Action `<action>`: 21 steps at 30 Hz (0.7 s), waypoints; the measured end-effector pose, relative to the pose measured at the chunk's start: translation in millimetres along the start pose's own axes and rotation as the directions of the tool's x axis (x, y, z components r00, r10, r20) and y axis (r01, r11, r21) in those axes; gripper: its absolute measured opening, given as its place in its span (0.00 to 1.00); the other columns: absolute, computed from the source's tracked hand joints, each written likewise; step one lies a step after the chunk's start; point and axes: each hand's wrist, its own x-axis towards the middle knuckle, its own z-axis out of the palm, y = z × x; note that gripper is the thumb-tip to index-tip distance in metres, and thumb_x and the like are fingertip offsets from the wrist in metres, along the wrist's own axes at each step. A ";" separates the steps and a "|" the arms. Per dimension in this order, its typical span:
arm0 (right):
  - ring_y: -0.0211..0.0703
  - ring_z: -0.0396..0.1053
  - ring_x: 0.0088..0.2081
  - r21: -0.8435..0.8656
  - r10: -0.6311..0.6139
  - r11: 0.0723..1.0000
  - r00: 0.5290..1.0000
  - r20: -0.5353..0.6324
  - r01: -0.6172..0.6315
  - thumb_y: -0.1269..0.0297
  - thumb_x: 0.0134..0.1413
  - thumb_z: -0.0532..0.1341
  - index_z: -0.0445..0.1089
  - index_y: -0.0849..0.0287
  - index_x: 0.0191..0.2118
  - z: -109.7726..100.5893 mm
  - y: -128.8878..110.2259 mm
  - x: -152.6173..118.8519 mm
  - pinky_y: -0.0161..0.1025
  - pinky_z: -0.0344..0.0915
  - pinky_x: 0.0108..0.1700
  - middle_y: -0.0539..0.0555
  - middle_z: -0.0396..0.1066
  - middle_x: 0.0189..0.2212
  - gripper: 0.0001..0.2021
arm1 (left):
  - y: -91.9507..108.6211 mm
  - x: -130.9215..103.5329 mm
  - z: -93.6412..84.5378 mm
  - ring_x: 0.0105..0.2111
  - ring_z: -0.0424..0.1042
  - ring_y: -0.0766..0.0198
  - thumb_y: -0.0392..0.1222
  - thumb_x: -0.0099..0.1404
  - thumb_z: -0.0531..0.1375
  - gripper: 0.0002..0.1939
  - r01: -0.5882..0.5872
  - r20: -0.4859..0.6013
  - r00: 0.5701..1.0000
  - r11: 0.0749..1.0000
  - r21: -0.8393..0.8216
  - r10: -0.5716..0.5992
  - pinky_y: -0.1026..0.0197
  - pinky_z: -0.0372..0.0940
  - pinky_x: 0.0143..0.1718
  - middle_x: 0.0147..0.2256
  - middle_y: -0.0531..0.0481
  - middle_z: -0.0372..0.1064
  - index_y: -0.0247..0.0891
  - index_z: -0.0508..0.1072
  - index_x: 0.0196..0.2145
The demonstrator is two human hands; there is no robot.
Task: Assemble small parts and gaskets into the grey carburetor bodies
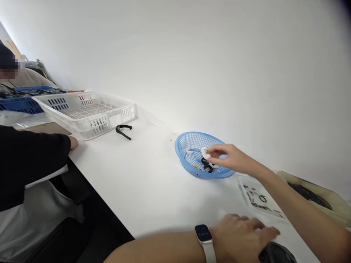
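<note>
My right hand (pixel 229 157) is above a round blue plastic basket (pixel 189 166), its fingertips pinched on a small white curved piece, like a part of a ring (pixel 204 153). Inside the basket lie black rings (pixel 208 168), another white curved piece (pixel 189 150) and a bit of something yellow (pixel 196 166). My left hand (pixel 241 235), with a white-strapped smartwatch (pixel 203 233) on its wrist, stretches across the lower edge. Its fingers look spread, and the thumb is over a black object (pixel 276 252) that the frame cuts off.
A clear tray (pixel 242 190) of small parts and a cream bin (pixel 285 175) with black cord-like pieces stand at the right. Black-handled pliers or cutters (pixel 124 132) lie before a white crate (pixel 82 126). At the left are a co-worker's black sleeve (pixel 35 157) and blue crates (pixel 22 104).
</note>
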 end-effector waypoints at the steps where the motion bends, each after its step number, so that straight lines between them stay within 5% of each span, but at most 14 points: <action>1: 0.49 0.75 0.41 0.127 -0.006 0.992 0.994 -0.113 0.021 0.52 0.63 0.61 0.75 0.56 0.44 0.1 2.0 -29.1 0.43 0.73 0.46 0.55 0.78 0.38 0.14 | 2.5 -1.3 -2.1 0.56 0.72 0.38 0.73 0.54 0.66 0.51 0.014 -0.056 0.998 0.999 -0.048 -0.017 0.41 0.64 0.57 0.59 0.36 0.69 0.45 0.60 0.66; 5: 0.53 0.74 0.41 0.382 0.160 0.924 0.901 -0.403 0.007 0.53 0.53 0.70 0.77 0.52 0.39 19.3 15.6 -148.7 0.48 0.73 0.45 0.56 0.78 0.37 0.12 | 10.8 -3.1 -12.4 0.59 0.69 0.42 0.65 0.58 0.68 0.46 -0.054 -0.241 0.970 0.986 -0.158 0.014 0.43 0.63 0.60 0.60 0.39 0.68 0.45 0.60 0.66; 9: 0.50 0.71 0.37 0.565 0.356 0.822 0.844 -0.402 -0.078 0.55 0.54 0.71 0.77 0.51 0.36 58.3 15.8 -226.8 0.47 0.73 0.41 0.55 0.74 0.33 0.08 | 16.5 -0.7 -18.1 0.53 0.72 0.47 0.53 0.55 0.72 0.37 -0.047 -0.332 0.943 0.985 -0.166 -0.011 0.47 0.68 0.55 0.53 0.43 0.73 0.41 0.67 0.59; 13: 0.45 0.66 0.32 0.709 0.495 0.694 0.796 -0.349 -0.121 0.53 0.55 0.69 0.77 0.53 0.33 89.6 5.7 -254.1 0.45 0.70 0.36 0.54 0.68 0.32 0.10 | 23.1 -2.9 -10.4 0.48 0.74 0.50 0.46 0.53 0.72 0.31 -0.153 -0.356 0.929 0.982 -0.111 0.105 0.50 0.69 0.52 0.49 0.44 0.75 0.40 0.71 0.53; 16: 0.46 0.67 0.36 0.757 0.497 0.642 0.818 -0.291 -0.121 0.52 0.55 0.69 0.78 0.54 0.33 99.1 2.3 -260.4 0.45 0.70 0.39 0.55 0.69 0.36 0.11 | 28.0 -6.6 -2.9 0.45 0.75 0.54 0.43 0.57 0.70 0.23 -0.222 -0.339 0.925 0.969 -0.110 0.173 0.54 0.70 0.50 0.45 0.46 0.77 0.41 0.73 0.50; 21: 0.49 0.68 0.43 0.693 0.485 0.690 0.844 -0.229 -0.209 0.50 0.57 0.68 0.79 0.51 0.38 94.5 5.9 -269.4 0.45 0.68 0.45 0.54 0.68 0.40 0.11 | 30.6 -8.2 -0.4 0.44 0.75 0.56 0.41 0.59 0.70 0.19 -0.136 -0.282 0.955 0.978 -0.159 0.087 0.56 0.70 0.46 0.43 0.48 0.76 0.42 0.74 0.47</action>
